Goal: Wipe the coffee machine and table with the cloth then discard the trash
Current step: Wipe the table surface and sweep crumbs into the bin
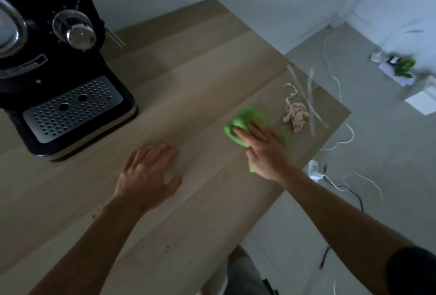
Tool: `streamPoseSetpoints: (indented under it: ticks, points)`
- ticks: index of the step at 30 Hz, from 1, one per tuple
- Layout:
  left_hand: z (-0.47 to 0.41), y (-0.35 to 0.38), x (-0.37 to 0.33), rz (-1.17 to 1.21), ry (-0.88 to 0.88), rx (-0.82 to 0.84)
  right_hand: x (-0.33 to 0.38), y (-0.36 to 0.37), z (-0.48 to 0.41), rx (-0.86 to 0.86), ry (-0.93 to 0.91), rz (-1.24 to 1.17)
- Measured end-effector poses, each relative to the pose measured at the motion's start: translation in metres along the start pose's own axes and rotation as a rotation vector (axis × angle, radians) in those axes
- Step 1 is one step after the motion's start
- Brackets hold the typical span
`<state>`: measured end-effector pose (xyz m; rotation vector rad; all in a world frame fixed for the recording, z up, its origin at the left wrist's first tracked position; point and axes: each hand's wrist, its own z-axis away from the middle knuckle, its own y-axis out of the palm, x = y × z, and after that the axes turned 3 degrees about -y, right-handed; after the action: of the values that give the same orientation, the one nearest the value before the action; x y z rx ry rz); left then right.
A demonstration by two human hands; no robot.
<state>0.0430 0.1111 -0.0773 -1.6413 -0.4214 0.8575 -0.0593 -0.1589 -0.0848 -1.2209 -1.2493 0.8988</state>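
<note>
A bright green cloth (245,117) lies on the wooden table (188,87) toward its right side. My right hand (262,146) presses flat on the cloth with straight fingers; the cloth is blurred. My left hand (148,174) rests on the bare table nearer me, fingers loosely bent, holding nothing. A black coffee machine (59,63) with a perforated metal drip tray (73,108) stands at the far left. Trash lies just right of the cloth: a crumpled beige paper (296,115) and two clear plastic strips (311,103).
The table's right edge runs close past the trash, with grey floor beyond it. On the floor lie white cables (335,87), a power adapter (315,170), a white box (422,101) and a small green plant (403,68). Dark crumbs (166,248) dot the near table.
</note>
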Motion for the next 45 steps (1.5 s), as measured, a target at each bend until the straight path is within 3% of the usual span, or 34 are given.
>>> streamPoseSetpoints:
  ticks: [3, 6, 11, 14, 16, 19, 22, 25, 28, 32, 35, 37, 41, 43, 45]
  points:
    - [0.000, -0.001, 0.000, 0.003, 0.003, 0.018, -0.011, 0.002, 0.033, 0.003, 0.178, 0.033]
    - [-0.001, -0.003, 0.004, 0.012, 0.000, 0.051, 0.047, 0.011, 0.055, -0.041, 0.315, 0.010]
    - [-0.004, -0.012, 0.008, 0.037, 0.011, 0.097, 0.144, 0.025, 0.048, -0.088, 0.239, -0.213]
    - [-0.001, -0.017, 0.015, 0.019, -0.030, 0.124, 0.109, 0.015, 0.042, -0.184, 0.368, -0.406]
    - [0.004, -0.018, 0.023, 0.013, -0.050, 0.134, 0.081, 0.011, 0.045, -0.152, 0.426, -0.267]
    - [0.009, -0.020, 0.031, 0.015, -0.057, 0.134, 0.107, 0.019, 0.045, -0.024, 0.309, -0.059]
    - [0.017, -0.024, 0.034, 0.078, -0.088, 0.088, 0.145, 0.031, 0.038, -0.017, 0.149, -0.160]
    - [0.030, -0.030, 0.046, 0.107, -0.163, 0.034, 0.131, 0.026, -0.004, -0.060, 0.270, -0.328]
    - [0.043, -0.031, 0.065, 0.086, -0.231, 0.013, 0.100, 0.028, -0.078, -0.016, 0.333, -0.217]
    - [0.056, -0.029, 0.073, 0.057, -0.250, 0.027, 0.105, 0.035, -0.148, 0.115, 0.017, -0.082]
    - [0.057, -0.028, 0.072, 0.051, -0.262, 0.041, 0.115, 0.037, -0.127, 0.163, -0.331, -0.121]
    - [0.056, -0.029, 0.072, 0.058, -0.264, 0.026, 0.114, 0.035, -0.089, 0.120, -0.441, -0.255]
    - [0.057, -0.029, 0.072, 0.066, -0.253, 0.017, 0.104, 0.031, -0.100, -0.005, -0.200, -0.678]
    - [0.057, -0.026, 0.073, 0.067, -0.252, 0.006, 0.105, 0.034, -0.155, -0.037, -0.071, -0.602]
    - [0.059, -0.025, 0.072, 0.068, -0.263, -0.013, 0.111, 0.040, -0.205, 0.106, -0.051, -0.319]
